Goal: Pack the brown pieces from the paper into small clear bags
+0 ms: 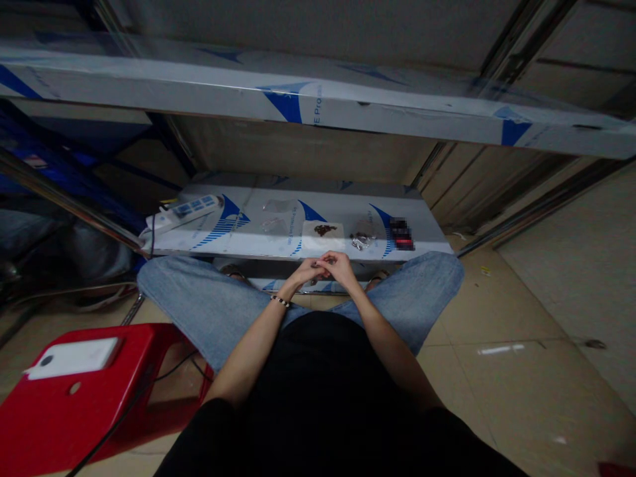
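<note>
My left hand [309, 269], with a beaded bracelet [279, 301] on its wrist, meets my right hand [340, 266] just in front of the shelf edge. Both have their fingers pinched together at the tips. Whatever lies between them is too small and dark to make out. Just beyond the hands, a pile of small dark brown pieces [325, 230] rests on a white square sheet [338, 240]. To its right is a clear plastic bag [362, 240] with small dark pieces in or under it. A blurred-out black and red item [401, 234] lies farther right.
A film-covered metal shelf [238, 242] carries a white power strip [185, 211] at left and clear plastic wrapping [274, 215]. An upper shelf [223, 99] spans above. A red stool [30, 424] at lower left holds a white device [82, 356], with a black cable nearby.
</note>
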Tool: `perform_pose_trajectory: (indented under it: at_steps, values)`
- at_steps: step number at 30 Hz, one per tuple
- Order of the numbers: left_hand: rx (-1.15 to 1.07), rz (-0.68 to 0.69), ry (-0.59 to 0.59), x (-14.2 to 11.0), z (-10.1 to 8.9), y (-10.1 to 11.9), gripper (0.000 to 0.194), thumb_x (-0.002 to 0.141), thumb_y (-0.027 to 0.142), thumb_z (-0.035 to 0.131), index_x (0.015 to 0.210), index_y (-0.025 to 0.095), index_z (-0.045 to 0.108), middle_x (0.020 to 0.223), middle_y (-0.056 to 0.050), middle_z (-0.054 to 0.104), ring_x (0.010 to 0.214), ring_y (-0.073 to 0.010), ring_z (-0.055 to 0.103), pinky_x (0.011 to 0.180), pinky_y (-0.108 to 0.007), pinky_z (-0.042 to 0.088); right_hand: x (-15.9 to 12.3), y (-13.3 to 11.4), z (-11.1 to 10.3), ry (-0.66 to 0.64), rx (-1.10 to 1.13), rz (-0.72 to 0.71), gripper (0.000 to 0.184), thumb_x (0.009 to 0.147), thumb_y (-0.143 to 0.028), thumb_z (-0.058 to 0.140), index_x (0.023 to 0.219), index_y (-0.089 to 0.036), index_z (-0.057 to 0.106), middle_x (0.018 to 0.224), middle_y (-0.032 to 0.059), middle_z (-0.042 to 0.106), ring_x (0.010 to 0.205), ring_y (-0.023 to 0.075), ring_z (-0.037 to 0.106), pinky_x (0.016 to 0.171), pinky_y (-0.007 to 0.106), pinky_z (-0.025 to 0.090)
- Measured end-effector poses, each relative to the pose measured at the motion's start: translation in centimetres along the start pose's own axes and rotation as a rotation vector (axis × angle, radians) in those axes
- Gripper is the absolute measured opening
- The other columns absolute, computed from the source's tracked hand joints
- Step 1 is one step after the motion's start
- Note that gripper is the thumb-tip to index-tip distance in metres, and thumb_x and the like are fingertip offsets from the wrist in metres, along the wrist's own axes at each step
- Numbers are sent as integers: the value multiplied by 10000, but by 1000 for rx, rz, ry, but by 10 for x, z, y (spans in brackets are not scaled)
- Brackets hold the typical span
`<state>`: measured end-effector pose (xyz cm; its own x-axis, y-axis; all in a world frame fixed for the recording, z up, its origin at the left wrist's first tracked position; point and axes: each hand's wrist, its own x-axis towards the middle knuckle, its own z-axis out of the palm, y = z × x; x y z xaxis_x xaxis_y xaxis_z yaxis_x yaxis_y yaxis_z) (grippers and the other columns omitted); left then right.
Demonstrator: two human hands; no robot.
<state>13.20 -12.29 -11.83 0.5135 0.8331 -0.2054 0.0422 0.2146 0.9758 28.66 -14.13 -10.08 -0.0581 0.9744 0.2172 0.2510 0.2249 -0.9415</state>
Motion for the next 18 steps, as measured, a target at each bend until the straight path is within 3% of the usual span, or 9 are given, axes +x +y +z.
perform_pose_trajectory:
  at_steps: [3, 8, 13, 15, 18]
  values:
    - [-68, 33, -27, -3, -1, 4, 314, 768, 406, 777, 855, 110, 723, 830, -109, 738, 697, -151, 670, 625, -231, 500, 4, 1, -4, 44, 49, 9, 295, 825, -466, 682, 768, -180, 724, 690, 40, 706, 628, 188, 625, 625, 285, 477]
    - [-194, 40, -15, -2, -5, 6, 345, 781, 415, 795, 957, 126, 727, 846, -90, 733, 688, -150, 685, 619, -233, 515, 10, 4, -11, 200, 73, -19, 311, 862, -481, 644, 815, -184, 724, 833, 67, 739, 822, 223, 678, 734, 302, 503]
    - [-415, 67, -6, -1, -4, 8, 343, 774, 381, 823, 960, 112, 722, 827, -79, 716, 719, -160, 685, 700, -280, 562, 10, 5, -9, 167, 48, -38, 312, 867, -491, 657, 928, -192, 720, 990, 82, 728, 899, 214, 657, 796, 306, 508]
    - [-519, 108, 2, -2, -5, 12, 350, 789, 377, 816, 1004, 117, 721, 853, -76, 712, 754, -167, 689, 744, -304, 576, 10, 5, -7, 189, 68, -32, 327, 873, -499, 651, 1008, -204, 693, 1046, 76, 709, 888, 195, 645, 806, 299, 509]
    - [-619, 163, 81, -3, -7, 18, 358, 799, 362, 812, 1062, 139, 717, 912, -73, 709, 831, -172, 696, 798, -312, 580, 10, 8, -4, 193, 134, 39, 341, 893, -535, 602, 968, -205, 650, 913, 46, 684, 758, 169, 616, 729, 283, 505]
